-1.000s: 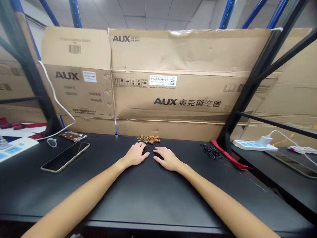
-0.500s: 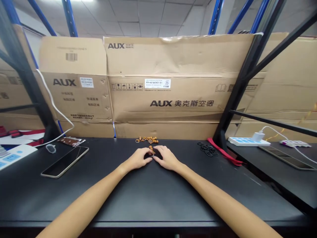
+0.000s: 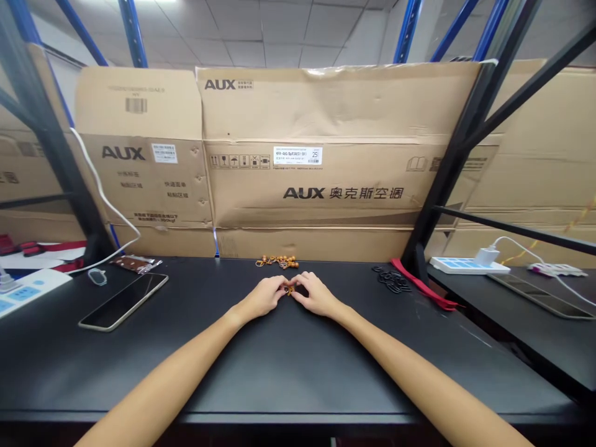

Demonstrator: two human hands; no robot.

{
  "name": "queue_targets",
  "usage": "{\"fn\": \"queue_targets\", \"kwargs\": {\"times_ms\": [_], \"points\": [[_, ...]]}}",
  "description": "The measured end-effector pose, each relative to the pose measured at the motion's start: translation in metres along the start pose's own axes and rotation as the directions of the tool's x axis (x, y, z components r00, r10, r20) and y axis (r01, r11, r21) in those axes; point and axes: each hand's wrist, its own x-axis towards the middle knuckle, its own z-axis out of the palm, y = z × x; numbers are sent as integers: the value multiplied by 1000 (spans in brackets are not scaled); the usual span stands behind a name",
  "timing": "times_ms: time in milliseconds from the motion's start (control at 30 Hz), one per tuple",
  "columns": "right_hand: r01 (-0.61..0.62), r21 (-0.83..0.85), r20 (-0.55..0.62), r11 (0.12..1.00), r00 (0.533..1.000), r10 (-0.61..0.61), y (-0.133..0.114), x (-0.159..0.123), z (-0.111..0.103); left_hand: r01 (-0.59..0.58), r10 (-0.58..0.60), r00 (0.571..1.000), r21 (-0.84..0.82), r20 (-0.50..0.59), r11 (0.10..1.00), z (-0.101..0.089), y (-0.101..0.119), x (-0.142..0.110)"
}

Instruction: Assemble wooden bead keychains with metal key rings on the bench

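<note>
Both hands meet at the middle of the black table [image 3: 279, 366], fingertips nearly touching. My left hand [image 3: 266, 297] pinches a small orange-brown beaded charm [image 3: 289, 290] from one side. From the other side my right hand [image 3: 317, 294] has thumb and fingers closed on the same charm. Fingers cover most of it, so its exact form is hard to make out. Just beyond the hands lies a small pile of similar orange-brown beaded charms [image 3: 282, 261] with rings or clasps.
Right of the hands are black rings [image 3: 392, 279] and a red strap [image 3: 426, 287]. A phone [image 3: 123, 302], a brown packet [image 3: 135, 264] and a white power strip [image 3: 35, 292] lie left. Cardboard boxes [image 3: 307, 214] form a wall behind; a black metal post [image 3: 447, 149] stands right.
The charm's bead that stuck up above my fingertips is now down between them. My fingers have come closer together around it. The pile behind looks unchanged.
</note>
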Motion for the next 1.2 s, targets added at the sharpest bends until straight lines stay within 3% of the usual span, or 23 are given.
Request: {"fn": "queue_targets", "kwargs": {"times_ms": [767, 1200], "points": [[-72, 13, -11, 997, 997, 72, -6, 0, -2, 41, -45, 998, -75, -50, 996, 1, 2, 3], [-12, 6, 19, 1000, 1000, 12, -8, -1, -4, 34, -39, 995, -57, -87, 998, 0, 4, 3]]}}
